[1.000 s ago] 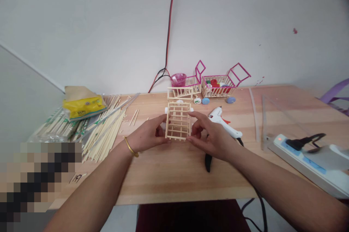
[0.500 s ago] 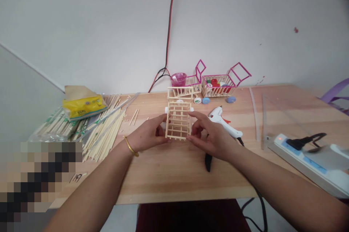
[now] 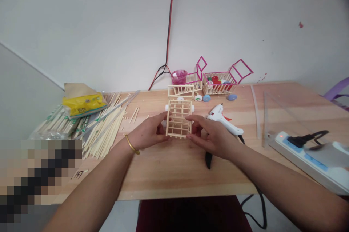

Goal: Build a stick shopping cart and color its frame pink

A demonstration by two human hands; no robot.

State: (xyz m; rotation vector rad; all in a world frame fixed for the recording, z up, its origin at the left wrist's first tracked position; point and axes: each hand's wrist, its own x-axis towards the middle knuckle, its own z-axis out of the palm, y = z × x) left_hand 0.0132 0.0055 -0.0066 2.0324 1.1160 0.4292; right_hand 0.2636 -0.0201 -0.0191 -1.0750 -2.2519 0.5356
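Observation:
A small cart of bare wooden sticks (image 3: 179, 118) with white round wheels stands in front of me, its handle frame pointing away. My left hand (image 3: 152, 130) is closed on the cart's left side, thumb at the near lower corner. From the other side my right hand (image 3: 209, 134) grips the right edge, with its index finger over the top rail. Just beyond the right hand lies a white hot glue gun (image 3: 222, 120) with an orange trigger; its black cord runs off the front edge.
Loose wooden sticks (image 3: 109, 130), clear rulers and a yellow packet (image 3: 84, 104) lie to the left. Behind stand two pink-trimmed stick carts (image 3: 218, 83), a pink bowl (image 3: 179, 76) and bottle caps (image 3: 206, 98). A power strip (image 3: 302, 155) sits at the right.
My right hand has moved slightly left and closed against the cart's right side. The left hand stays in place on it. The view has shifted a little.

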